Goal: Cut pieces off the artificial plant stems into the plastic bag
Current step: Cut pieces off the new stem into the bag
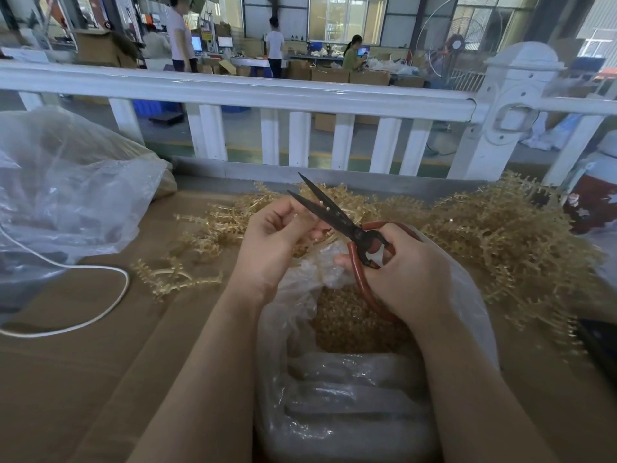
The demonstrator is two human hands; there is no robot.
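My right hand (405, 269) grips the red handles of black scissors (329, 212), blades parted and pointing up and left. My left hand (277, 235) pinches a pale tan plastic stem (322, 233) beside the blades; most of the stem is hidden by the fingers. Both hands hover over the open clear plastic bag (300, 305), which holds a heap of small tan cut pieces (350, 325). Uncut tan stems lie in a big pile (500, 235) to the right and behind the hands.
A few loose stems (173, 275) lie on the brown cardboard tabletop (100, 362) at left. A large clear bag (66, 195) and a white cable (110, 305) sit at far left. A white railing (300, 95) runs behind; a red-patterned bottle (594, 195) stands at right.
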